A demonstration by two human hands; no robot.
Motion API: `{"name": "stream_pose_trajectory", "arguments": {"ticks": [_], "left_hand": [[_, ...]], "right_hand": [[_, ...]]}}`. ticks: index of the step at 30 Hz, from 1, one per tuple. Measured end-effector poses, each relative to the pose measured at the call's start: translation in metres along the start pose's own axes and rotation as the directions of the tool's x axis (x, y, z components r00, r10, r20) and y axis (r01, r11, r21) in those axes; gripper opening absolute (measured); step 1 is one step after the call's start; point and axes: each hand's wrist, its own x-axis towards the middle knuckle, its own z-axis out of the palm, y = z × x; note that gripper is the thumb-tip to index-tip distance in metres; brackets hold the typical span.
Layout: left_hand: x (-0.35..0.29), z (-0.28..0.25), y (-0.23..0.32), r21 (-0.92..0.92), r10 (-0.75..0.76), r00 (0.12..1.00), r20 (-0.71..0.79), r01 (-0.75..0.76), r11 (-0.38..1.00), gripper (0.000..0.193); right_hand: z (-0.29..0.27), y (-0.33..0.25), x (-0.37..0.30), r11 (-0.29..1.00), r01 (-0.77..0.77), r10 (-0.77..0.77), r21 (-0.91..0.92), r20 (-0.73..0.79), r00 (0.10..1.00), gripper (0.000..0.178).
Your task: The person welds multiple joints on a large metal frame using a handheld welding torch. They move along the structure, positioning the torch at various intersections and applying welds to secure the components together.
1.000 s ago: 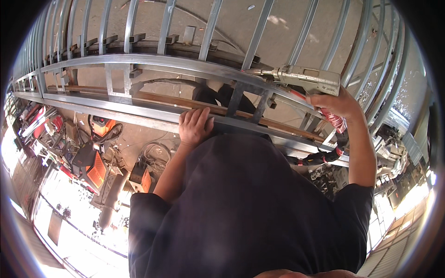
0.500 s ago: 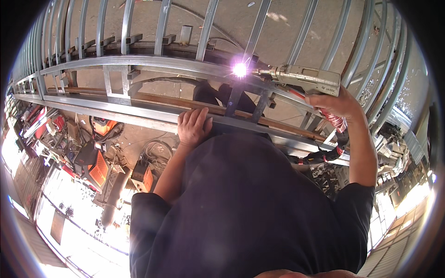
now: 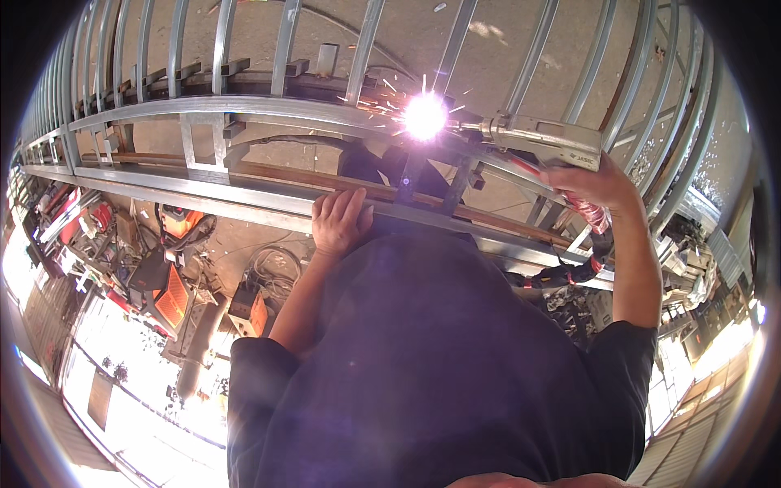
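My right hand (image 3: 598,183) is closed round the handle of a pale metal welding gun (image 3: 547,140) with red wrapping below it. The gun's nozzle points left. At its tip a white flash (image 3: 424,118) throws out orange sparks and hides the spot on the far steel rail (image 3: 268,106), where an upright bar meets it. My left hand (image 3: 338,224) curls its fingers over the near steel rail (image 3: 220,198), just in front of my body. Both rails belong to one galvanised frame with many parallel bars.
Dark cable (image 3: 569,274) hangs below my right hand. On the left, behind the near rail, stand orange-and-black machines (image 3: 167,289) beside coiled cable (image 3: 277,264) and scrap. Short tube pieces (image 3: 326,60) stand along the far rail. A concrete floor (image 3: 407,37) lies beyond.
The flash at the nozzle has grown larger and brighter, and sparks now fly from it. The welding gun and right hand have shifted slightly to the right. My left hand has stayed put.
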Motion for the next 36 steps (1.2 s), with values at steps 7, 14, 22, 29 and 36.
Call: {"name": "stream_pose_trajectory", "arguments": {"ticks": [7, 14, 22, 29, 36], "left_hand": [[0.000, 0.001, 0.002, -0.006, 0.004, 0.999, -0.034, -0.005, 1.000, 0.040], [0.005, -0.005, -0.002, -0.139, 0.005, 0.997, -0.073, -0.015, 0.990, 0.036], [0.011, -0.062, -0.082, -0.278, -0.117, 0.963, -0.244, 0.047, 0.960, 0.035], [0.032, -0.113, -0.265, -0.013, -0.503, 0.824, -0.261, 0.518, 0.855, 0.090], [0.033, -0.124, -0.270, -0.016, -0.529, 0.848, 0.024, 0.530, 0.848, 0.117]], "right_hand": [[-0.007, -0.005, -0.037, 0.980, 0.195, -0.194, 0.032, -0.035, 0.980, 0.041], [0.040, -0.065, -0.082, 0.912, 0.409, -0.410, 0.035, 0.024, 0.912, 0.048], [0.165, -0.144, -0.101, 0.818, 0.551, -0.559, -0.166, 0.000, 0.829, 0.046], [0.279, -0.194, -0.060, 0.830, 0.462, -0.507, -0.311, -0.077, 0.858, 0.053], [0.384, -0.223, -0.015, 0.844, 0.377, -0.448, -0.380, -0.114, 0.887, 0.064]]}}
